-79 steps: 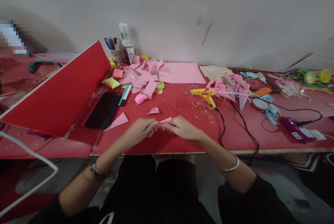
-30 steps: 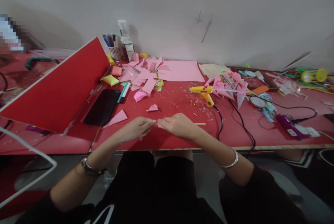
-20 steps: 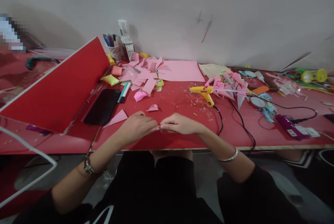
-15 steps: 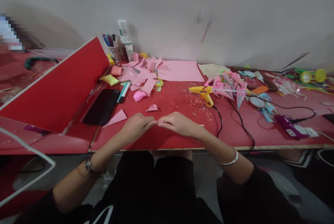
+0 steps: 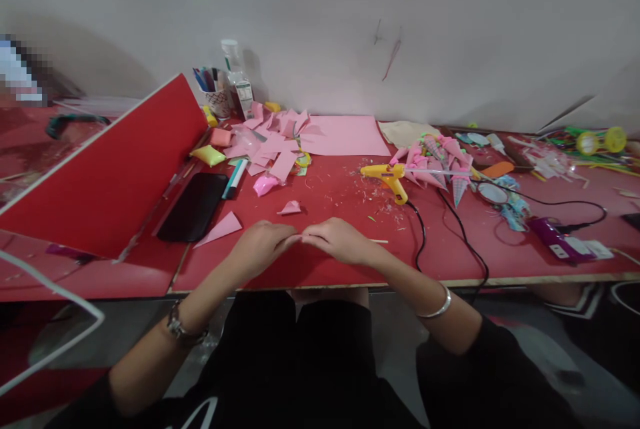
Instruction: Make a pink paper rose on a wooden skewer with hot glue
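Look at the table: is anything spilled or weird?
Yes, little bits lie scattered on the red table around the yellow glue gun, like crumbs. Pink paper scraps also lie in a messy heap. I see no damage.

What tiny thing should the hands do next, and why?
Perhaps the left hand could ease slightly away from the right hand: they seem to meet at the fingers, hiding anything pinched between, so a peek might help.

Pink pc. (image 5: 301, 238), prob. ppr — pinched, mostly hidden
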A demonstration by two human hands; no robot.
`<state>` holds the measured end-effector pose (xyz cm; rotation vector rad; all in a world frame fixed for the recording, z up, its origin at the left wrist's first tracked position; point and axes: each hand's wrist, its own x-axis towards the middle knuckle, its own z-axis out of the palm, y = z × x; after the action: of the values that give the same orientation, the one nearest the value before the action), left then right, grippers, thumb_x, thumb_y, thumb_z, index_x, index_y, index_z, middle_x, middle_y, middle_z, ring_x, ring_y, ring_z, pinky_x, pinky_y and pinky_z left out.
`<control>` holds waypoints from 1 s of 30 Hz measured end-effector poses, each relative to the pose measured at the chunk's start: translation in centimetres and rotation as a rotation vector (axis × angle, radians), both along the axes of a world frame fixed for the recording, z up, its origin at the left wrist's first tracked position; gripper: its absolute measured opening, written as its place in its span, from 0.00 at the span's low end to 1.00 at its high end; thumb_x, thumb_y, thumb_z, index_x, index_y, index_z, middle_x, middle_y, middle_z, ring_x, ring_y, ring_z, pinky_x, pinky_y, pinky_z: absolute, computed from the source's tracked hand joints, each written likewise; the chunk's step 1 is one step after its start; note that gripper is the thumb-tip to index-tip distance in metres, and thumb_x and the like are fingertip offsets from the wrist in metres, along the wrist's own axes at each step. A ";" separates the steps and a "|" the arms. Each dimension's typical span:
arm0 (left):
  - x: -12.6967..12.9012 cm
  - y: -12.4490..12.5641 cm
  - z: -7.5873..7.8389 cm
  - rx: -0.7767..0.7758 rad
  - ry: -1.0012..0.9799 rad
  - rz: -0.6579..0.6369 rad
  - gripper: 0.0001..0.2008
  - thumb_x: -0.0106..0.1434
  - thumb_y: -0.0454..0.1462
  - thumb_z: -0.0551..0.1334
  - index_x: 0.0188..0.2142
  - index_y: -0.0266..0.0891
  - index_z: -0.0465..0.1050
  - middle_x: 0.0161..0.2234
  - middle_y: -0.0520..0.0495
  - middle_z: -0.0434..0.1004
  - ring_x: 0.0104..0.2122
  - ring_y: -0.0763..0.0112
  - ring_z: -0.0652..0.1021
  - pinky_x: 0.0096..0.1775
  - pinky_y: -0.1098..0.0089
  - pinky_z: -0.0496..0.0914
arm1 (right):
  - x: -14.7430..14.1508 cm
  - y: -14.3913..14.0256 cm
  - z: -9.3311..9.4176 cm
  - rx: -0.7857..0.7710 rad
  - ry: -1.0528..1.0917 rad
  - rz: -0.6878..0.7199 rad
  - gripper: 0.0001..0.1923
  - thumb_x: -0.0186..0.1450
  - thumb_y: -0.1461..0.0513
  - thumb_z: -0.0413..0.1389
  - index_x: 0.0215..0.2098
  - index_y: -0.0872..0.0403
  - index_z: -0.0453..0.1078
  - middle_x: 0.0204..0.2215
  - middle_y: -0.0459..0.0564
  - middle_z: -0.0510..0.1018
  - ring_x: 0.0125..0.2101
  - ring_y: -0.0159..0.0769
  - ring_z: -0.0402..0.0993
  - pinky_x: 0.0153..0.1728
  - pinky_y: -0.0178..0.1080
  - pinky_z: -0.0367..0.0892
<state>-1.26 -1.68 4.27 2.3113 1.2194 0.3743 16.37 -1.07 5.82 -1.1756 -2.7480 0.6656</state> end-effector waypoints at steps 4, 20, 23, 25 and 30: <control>-0.1 0.0 -0.2 0.109 0.014 -0.061 0.22 0.62 0.44 0.41 0.20 0.37 0.63 0.19 0.49 0.69 0.21 0.72 0.67 0.34 0.66 0.60 | 0.4 0.4 0.2 -0.289 0.236 0.018 0.15 0.64 0.60 0.44 0.31 0.59 0.70 0.20 0.44 0.72 0.21 0.24 0.65 0.23 0.28 0.56; 0.5 -0.4 -0.5 -0.670 -0.443 0.210 0.20 0.54 0.49 0.46 0.15 0.39 0.56 0.07 0.59 0.53 0.11 0.79 0.60 0.20 0.76 0.57 | -0.5 0.2 0.1 0.381 -0.327 0.095 0.19 0.66 0.57 0.40 0.31 0.57 0.69 0.25 0.51 0.76 0.25 0.32 0.71 0.20 0.34 0.46; 0.0 -0.4 -0.4 -0.563 -0.410 0.235 0.20 0.54 0.50 0.46 0.15 0.39 0.58 0.08 0.57 0.57 0.13 0.78 0.62 0.21 0.76 0.57 | 0.0 0.2 0.5 0.264 -0.302 0.021 0.18 0.65 0.56 0.41 0.32 0.57 0.69 0.29 0.50 0.77 0.28 0.32 0.71 0.21 0.33 0.48; -0.8 -0.3 -0.4 -0.484 -0.397 0.287 0.20 0.54 0.50 0.46 0.17 0.39 0.59 0.10 0.57 0.59 0.14 0.77 0.63 0.21 0.75 0.57 | 0.7 0.3 0.7 0.200 -0.269 -0.047 0.16 0.65 0.58 0.42 0.33 0.56 0.70 0.32 0.50 0.77 0.32 0.33 0.71 0.23 0.33 0.52; -2.5 -0.5 -0.4 -0.312 -0.297 0.325 0.18 0.55 0.48 0.45 0.19 0.39 0.61 0.11 0.56 0.60 0.15 0.76 0.63 0.22 0.75 0.57 | 2.7 1.4 0.0 0.147 -0.156 -0.303 0.15 0.65 0.63 0.40 0.39 0.56 0.68 0.38 0.52 0.75 0.37 0.36 0.70 0.35 0.35 0.59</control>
<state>-3.78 -2.22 3.86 1.7269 1.3881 0.5727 19.04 0.37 5.77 -1.6215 -2.5973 0.3462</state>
